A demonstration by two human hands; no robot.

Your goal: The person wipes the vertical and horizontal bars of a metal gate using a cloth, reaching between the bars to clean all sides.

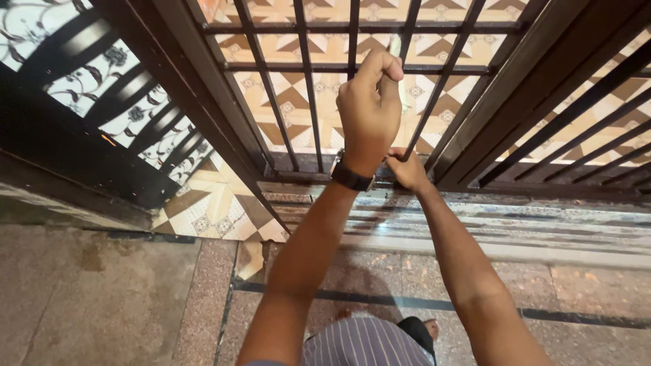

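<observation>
A striped garment (366, 344) sits closest to the camera at the bottom edge, with a bare foot (431, 329) just beyond it on the stone floor (102, 298), a speckled reddish slab crossed by a dark inlaid line. Both bare forearms rise from here toward a dark metal gate (305, 88), the largest thing in view, whose upright bars and crossbars stand over patterned tan and brown tiles (325, 102). A second grille panel (576, 115) angles away on the right, and a darker one stands on the left before white tiles with a black floral pattern. A ridged threshold (475, 224) runs under the gate.

The left hand (369, 108) is raised against the bars, its fingers curled tight into a fist around a pale cloth (399, 74), of which only a narrow strip shows beside a bar. A dark wristwatch (351, 177) bands that wrist. The right hand (409, 169) is lower, at the gate's bottom rail, its fingers curled around the foot of a slanting bar where it meets the rail. The two hands lie just beside each other.
</observation>
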